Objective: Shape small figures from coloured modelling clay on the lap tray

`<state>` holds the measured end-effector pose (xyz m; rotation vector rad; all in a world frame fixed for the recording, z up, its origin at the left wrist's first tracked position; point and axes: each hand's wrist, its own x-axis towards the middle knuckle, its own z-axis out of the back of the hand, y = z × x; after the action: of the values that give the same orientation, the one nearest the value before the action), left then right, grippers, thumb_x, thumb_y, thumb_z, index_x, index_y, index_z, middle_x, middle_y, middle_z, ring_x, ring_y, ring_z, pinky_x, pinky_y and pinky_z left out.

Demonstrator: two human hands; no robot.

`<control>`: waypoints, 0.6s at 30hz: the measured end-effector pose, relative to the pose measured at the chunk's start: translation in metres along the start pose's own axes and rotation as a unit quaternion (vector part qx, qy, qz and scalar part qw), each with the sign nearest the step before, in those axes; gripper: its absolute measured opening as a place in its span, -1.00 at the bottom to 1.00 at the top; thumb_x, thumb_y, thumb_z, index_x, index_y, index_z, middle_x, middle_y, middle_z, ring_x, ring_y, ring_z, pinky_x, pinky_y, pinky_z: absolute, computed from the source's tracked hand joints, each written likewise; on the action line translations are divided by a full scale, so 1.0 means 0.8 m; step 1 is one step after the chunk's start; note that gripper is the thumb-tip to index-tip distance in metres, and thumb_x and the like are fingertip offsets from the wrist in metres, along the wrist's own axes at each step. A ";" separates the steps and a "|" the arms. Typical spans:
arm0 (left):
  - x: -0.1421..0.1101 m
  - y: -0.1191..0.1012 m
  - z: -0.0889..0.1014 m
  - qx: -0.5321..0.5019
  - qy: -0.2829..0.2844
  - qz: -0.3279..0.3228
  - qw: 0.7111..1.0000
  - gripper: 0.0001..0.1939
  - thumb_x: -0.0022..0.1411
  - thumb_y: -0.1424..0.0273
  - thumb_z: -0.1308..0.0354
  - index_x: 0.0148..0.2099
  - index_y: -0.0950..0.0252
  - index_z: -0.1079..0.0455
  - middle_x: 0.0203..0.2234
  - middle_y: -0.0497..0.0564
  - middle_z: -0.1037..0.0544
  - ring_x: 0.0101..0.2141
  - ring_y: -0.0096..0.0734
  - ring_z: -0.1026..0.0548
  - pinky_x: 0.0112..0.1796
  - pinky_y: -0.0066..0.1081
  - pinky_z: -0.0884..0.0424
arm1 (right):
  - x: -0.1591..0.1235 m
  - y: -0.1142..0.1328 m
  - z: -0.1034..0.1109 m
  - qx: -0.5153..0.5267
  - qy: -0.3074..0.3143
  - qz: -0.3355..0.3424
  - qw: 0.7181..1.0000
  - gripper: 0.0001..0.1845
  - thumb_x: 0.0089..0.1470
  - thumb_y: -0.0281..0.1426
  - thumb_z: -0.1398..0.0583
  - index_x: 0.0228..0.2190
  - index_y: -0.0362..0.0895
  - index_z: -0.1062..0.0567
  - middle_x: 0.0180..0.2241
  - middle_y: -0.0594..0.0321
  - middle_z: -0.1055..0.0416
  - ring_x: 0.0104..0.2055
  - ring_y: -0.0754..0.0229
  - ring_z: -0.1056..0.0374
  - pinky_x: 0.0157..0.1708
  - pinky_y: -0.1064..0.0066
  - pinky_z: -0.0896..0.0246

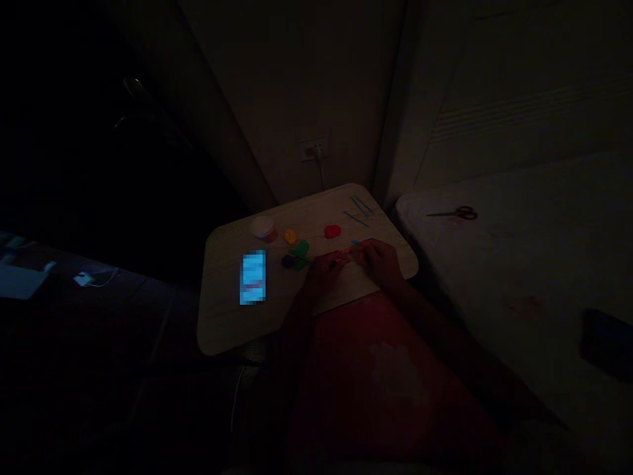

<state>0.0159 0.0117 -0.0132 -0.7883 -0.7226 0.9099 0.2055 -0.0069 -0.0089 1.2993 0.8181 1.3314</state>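
In the dim head view, my left hand (326, 267) is closed at the near edge of the small table (222, 323), its fingers on a small piece of pinkish-red clay (345, 256). Close beside it on the right, my right hand (380, 259) pinches a thin blue tool (356, 242), its tip pointing left. A flattened red clay lump (332, 231) lies just beyond both hands. Left of my left hand are a green clay piece (299, 256), a dark purple lump (287, 261) and an orange lump (290, 236). Darkness hides finger detail.
Several thin blue-grey sticks (362, 208) lie at the table's far right. A lidded tub (264, 228) stands back left, behind a glowing, pixelated phone (252, 277). Scissors (457, 213) rest on the pale surface at right. A plugged socket (313, 150) is on the wall.
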 end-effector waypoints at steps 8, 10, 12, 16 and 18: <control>-0.001 -0.003 0.001 -0.001 -0.003 -0.001 1.000 -0.76 0.37 0.36 -0.07 -0.16 0.28 -0.58 -0.14 0.07 -0.68 -0.12 -0.27 -0.61 0.00 -0.31 -0.47 | 0.000 -0.010 -0.005 0.061 -0.017 -0.023 0.998 -0.63 0.19 -0.14 -0.19 -0.14 -0.11 -0.62 -0.31 0.12 -0.64 -0.36 0.10 -0.51 -0.38 0.32 -0.39; -0.001 -0.002 0.001 0.001 0.000 -0.001 1.000 -0.76 0.38 0.35 -0.07 -0.15 0.28 -0.58 -0.14 0.06 -0.68 -0.11 -0.27 -0.61 0.00 -0.31 -0.46 | 0.000 -0.011 -0.006 0.066 -0.019 -0.027 0.997 -0.63 0.20 -0.13 -0.18 -0.14 -0.10 -0.62 -0.30 0.11 -0.64 -0.37 0.10 -0.51 -0.40 0.32 -0.39; 0.000 0.000 0.001 0.002 -0.001 -0.003 1.000 -0.76 0.38 0.36 -0.07 -0.15 0.28 -0.58 -0.13 0.06 -0.68 -0.09 -0.26 -0.61 0.01 -0.31 -0.46 | 0.000 -0.012 -0.006 0.060 -0.023 -0.024 0.998 -0.65 0.19 -0.13 -0.20 -0.19 -0.10 -0.63 -0.28 0.11 -0.64 -0.34 0.09 -0.53 -0.41 0.34 -0.39; 0.001 0.002 0.000 -0.003 0.001 0.000 1.000 -0.77 0.37 0.37 -0.08 -0.16 0.26 -0.58 -0.12 0.06 -0.68 -0.06 -0.25 -0.61 0.04 -0.29 -0.46 | 0.000 -0.011 -0.005 0.043 -0.023 -0.022 0.999 -0.71 0.12 -0.15 -0.26 -0.33 -0.12 -0.62 -0.33 0.14 -0.63 -0.38 0.13 -0.49 -0.45 0.38 -0.35; 0.000 0.000 0.000 -0.006 0.004 0.004 1.000 -0.77 0.36 0.38 -0.08 -0.15 0.25 -0.58 -0.10 0.05 -0.68 -0.04 -0.25 -0.60 0.06 -0.29 -0.45 | -0.001 -0.009 -0.004 0.039 -0.018 -0.025 0.999 -0.73 0.11 -0.18 -0.27 -0.36 -0.13 -0.61 -0.38 0.16 -0.62 -0.42 0.16 -0.46 -0.45 0.39 -0.34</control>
<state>0.0160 0.0121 -0.0133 -0.8052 -0.7197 0.9102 0.2041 -0.0051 -0.0166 1.3505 0.8794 1.2443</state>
